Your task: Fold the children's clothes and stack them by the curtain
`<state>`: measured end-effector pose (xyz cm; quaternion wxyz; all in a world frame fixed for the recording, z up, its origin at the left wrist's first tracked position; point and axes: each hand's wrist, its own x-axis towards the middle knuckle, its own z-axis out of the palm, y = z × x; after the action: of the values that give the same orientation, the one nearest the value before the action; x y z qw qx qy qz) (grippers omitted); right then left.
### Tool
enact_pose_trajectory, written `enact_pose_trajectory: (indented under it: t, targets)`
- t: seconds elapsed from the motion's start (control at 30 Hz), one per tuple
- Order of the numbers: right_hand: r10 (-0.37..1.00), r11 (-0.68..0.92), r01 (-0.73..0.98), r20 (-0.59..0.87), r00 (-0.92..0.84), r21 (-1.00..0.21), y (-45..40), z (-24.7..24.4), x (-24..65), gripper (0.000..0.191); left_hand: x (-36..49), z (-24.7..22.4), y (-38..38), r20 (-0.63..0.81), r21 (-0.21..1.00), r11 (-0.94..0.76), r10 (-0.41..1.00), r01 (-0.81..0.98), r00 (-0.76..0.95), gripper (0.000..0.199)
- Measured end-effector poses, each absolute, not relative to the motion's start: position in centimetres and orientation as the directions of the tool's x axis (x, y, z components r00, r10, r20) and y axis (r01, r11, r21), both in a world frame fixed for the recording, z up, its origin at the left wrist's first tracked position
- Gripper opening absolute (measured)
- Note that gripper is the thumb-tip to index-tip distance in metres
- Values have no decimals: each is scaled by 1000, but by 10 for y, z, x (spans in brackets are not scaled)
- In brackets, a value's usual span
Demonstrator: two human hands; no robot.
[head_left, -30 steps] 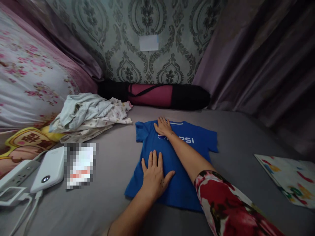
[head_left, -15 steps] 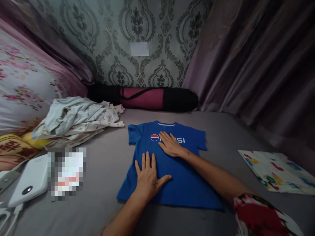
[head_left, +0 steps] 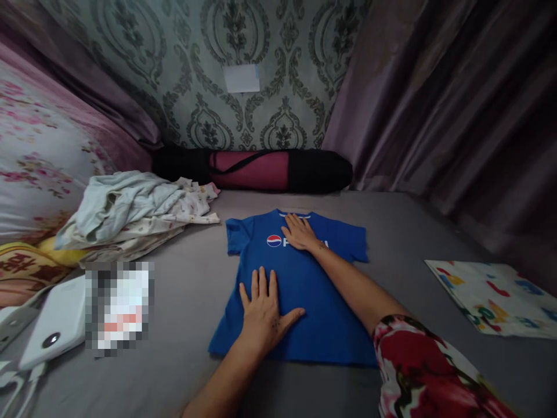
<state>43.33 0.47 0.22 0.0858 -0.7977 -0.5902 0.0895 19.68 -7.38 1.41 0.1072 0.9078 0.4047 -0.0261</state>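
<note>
A blue T-shirt (head_left: pixel 304 290) lies spread flat on the grey bed sheet, its neckline pointing away from me and a round logo with white letters on the chest. My left hand (head_left: pixel 262 316) rests flat on the lower left part of the shirt, fingers spread and thumb out to the right. Up near the neckline, my right hand (head_left: pixel 300 233) lies flat on the cloth with its fingers stretched out. It covers some of the white letters. Neither hand grips the fabric.
Crumpled light clothes (head_left: pixel 130 203) are piled at the left. A white device (head_left: pixel 56 325) with cables and a pixelated object (head_left: pixel 122 307) lie nearer. Folded patterned cloth (head_left: pixel 500 296) is at the right; a black and maroon bag (head_left: pixel 252 171) lies along the wall.
My right hand has slid up the shirt from the printed letters to the neckline. My left hand has stayed in place on the shirt. The view has shifted slightly.
</note>
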Motion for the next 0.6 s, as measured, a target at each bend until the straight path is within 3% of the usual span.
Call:
enact_pose_trajectory:
  t: [0.37,0.6]
  targets:
    - [989,-147,946,-58,136,-288,-52,12,406,68,194,19,-73,-174,174,-654,716,737,676,106]
    - [999,-15,952,-46,1,-305,-171,17,375,63,196,15,-71,-158,137,-631,747,764,646,71]
